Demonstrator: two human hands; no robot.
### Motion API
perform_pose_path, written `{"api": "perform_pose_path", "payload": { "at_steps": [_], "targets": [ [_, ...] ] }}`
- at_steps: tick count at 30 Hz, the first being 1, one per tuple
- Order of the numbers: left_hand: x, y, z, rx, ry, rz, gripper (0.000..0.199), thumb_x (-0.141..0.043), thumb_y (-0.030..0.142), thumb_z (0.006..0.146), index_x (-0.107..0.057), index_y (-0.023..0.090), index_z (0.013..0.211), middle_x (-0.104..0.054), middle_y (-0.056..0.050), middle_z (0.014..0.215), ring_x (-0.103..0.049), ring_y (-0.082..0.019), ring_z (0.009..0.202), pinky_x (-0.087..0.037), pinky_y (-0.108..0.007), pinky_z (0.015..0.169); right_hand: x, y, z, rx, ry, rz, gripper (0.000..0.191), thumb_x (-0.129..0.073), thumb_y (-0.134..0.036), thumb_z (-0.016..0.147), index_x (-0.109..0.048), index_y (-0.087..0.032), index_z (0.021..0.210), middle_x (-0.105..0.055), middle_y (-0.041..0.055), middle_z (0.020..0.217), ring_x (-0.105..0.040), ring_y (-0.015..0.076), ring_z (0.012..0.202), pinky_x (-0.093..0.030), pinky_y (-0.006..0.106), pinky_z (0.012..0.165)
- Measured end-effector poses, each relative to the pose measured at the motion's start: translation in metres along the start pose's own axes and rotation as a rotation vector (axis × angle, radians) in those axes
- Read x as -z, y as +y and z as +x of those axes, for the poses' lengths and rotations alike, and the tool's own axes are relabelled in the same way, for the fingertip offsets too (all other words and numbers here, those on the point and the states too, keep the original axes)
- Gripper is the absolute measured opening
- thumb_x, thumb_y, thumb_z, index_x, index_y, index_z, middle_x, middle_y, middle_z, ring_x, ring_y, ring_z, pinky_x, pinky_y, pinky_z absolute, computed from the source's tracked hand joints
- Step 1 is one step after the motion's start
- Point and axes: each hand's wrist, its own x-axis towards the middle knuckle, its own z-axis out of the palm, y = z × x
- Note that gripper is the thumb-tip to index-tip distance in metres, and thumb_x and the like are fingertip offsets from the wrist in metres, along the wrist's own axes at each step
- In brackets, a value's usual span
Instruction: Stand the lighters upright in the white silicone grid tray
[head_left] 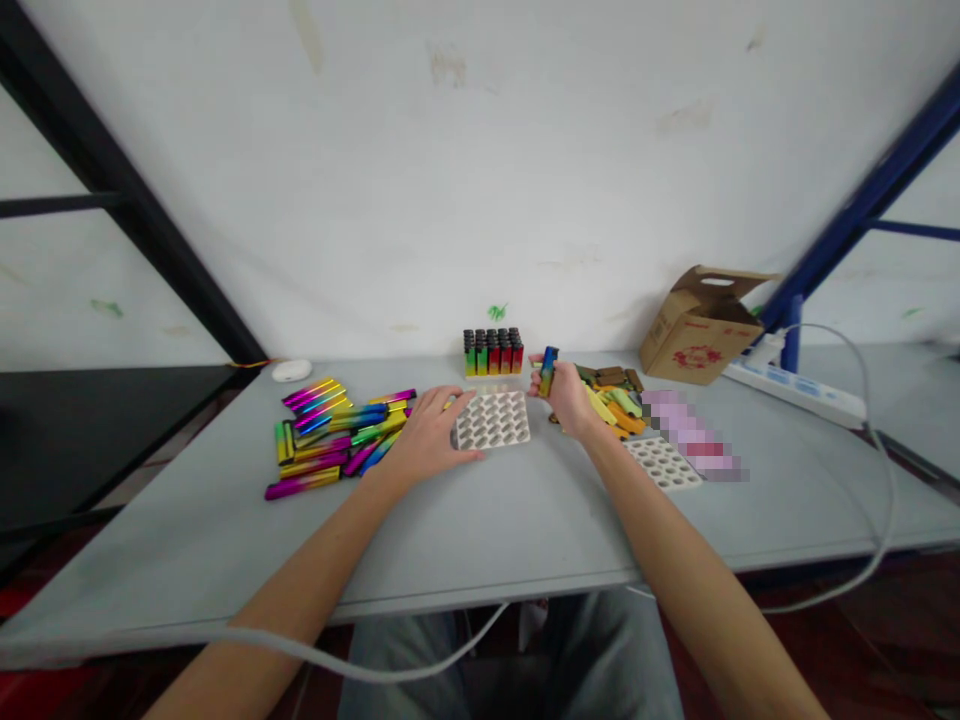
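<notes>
My right hand [568, 397] is closed round a shiny blue-and-gold lighter [548, 371], held upright with its black top uppermost, above the table. A white tray with rows of holes [495, 420] lies in front of me. My left hand [431, 432] grips this tray by its left side, fingers at the far corner and thumb at the near edge. Behind the tray stands a block of upright lighters [493, 352], green and red with black tops. To the left is a heap of shiny multicoloured lighters [337, 440], lying flat.
Yellow, orange and brown lighters [615, 408] lie beyond my right wrist. Near them are a second holed tray [664, 463] and a blurred pink item [690, 430]. An open cardboard box [694, 335], a power strip [799, 390] and a small white case [292, 371] sit farther back.
</notes>
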Motion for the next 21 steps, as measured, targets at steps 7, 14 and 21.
{"api": "perform_pose_path", "payload": {
  "at_steps": [7, 14, 21],
  "targets": [
    [-0.001, -0.003, -0.001, -0.042, 0.002, 0.008, 0.083, -0.079, 0.049, 0.066, -0.047, 0.017, 0.136, -0.051, -0.016, 0.127, -0.047, -0.034, 0.118, -0.037, -0.049, 0.104, 0.008, -0.005, -0.002, 0.126, -0.068, -0.074, 0.033, -0.06, -0.046, 0.08, -0.061, -0.019, 0.099, -0.06, -0.0024, 0.07, -0.058, 0.0119, 0.066, -0.049, 0.027, 0.072],
    [-0.003, -0.005, -0.001, -0.039, 0.012, -0.004, 0.082, -0.079, 0.049, 0.066, -0.047, 0.018, 0.136, -0.052, -0.015, 0.125, -0.047, -0.034, 0.117, -0.038, -0.049, 0.103, 0.01, -0.009, -0.007, 0.198, -0.17, -0.311, 0.038, -0.07, -0.051, 0.074, -0.06, -0.019, 0.091, -0.072, 0.0058, 0.085, -0.068, 0.019, 0.085, -0.049, 0.037, 0.087],
    [-0.006, -0.006, -0.001, 0.0, 0.001, -0.027, 0.082, -0.077, 0.051, 0.066, -0.049, 0.017, 0.134, -0.051, -0.015, 0.124, -0.047, -0.034, 0.117, -0.038, -0.049, 0.103, 0.005, -0.005, -0.012, 0.29, -0.208, -0.457, 0.033, -0.068, -0.046, 0.077, -0.061, -0.017, 0.091, -0.071, 0.0051, 0.082, -0.066, 0.0171, 0.072, -0.052, 0.03, 0.07]
  ]
}}
